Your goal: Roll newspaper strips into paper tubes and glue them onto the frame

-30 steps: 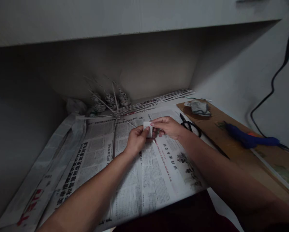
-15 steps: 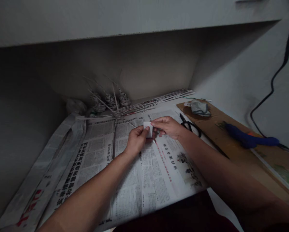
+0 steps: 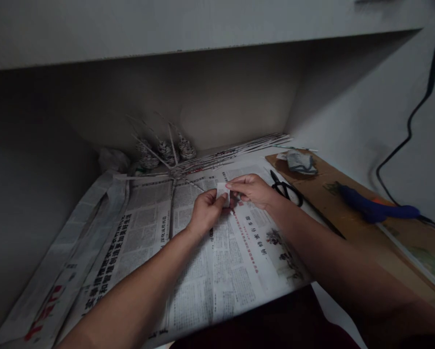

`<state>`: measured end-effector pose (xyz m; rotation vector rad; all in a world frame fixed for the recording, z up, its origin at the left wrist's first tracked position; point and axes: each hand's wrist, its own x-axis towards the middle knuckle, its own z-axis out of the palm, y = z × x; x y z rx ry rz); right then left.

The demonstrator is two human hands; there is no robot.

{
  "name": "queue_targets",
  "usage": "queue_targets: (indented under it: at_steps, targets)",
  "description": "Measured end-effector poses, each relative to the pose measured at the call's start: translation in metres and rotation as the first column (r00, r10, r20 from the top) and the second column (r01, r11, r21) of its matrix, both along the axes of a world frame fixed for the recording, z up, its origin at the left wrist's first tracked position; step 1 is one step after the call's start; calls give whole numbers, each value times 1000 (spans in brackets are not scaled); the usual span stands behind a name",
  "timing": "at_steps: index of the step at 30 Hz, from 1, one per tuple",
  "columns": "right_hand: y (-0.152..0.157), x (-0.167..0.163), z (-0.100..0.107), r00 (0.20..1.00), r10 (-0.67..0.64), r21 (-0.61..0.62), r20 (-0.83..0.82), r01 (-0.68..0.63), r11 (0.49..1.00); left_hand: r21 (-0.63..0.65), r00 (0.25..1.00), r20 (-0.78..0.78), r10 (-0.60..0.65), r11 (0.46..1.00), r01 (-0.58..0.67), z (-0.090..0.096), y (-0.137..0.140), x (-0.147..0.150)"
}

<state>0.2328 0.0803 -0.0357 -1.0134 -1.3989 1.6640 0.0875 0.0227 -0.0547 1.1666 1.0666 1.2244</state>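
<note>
A small pale piece of paper [image 3: 222,190] is held between my two hands above the newspaper-covered table [image 3: 191,271]. My left hand [image 3: 207,209] pinches it from the left, thumb across its front. With thumb and fingertips, my right hand [image 3: 250,189] grips its upper right edge. A small white tip pokes out beneath the fingers; what it belongs to is hidden. Just behind my left hand, several rolled paper sticks [image 3: 175,172] cross in a star shape. Black-handled scissors [image 3: 286,188] lie to the right of my right hand.
Several woven paper cones [image 3: 165,151] stand at the back beside a bundle of long paper sticks [image 3: 239,151]. Folded newspaper strips [image 3: 72,252] run along the left. On the brown board [image 3: 362,242] rest a grey cloth [image 3: 301,162] and a blue glue gun [image 3: 377,206]. A ledge [image 3: 202,29] overhangs.
Almost nothing differs. The piece of paper has shifted very slightly to the right, with both hands still on it.
</note>
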Motion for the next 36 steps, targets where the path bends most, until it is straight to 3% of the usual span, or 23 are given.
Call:
queue_targets:
  at_steps: [14,22,36]
  targets:
    - [-1,2,2,998,58,20,22,-58,998,-16,1000,2,1,1000,-1,-1,0,-1]
    - [-2,-2,2,998,-41,25,44,40,999,-23,999,42,-17,1000,18,2,-1,3]
    - [-2,-3,2,997,-78,-8,13,78,997,12,1000,-5,-17,1000,17,0,0,4]
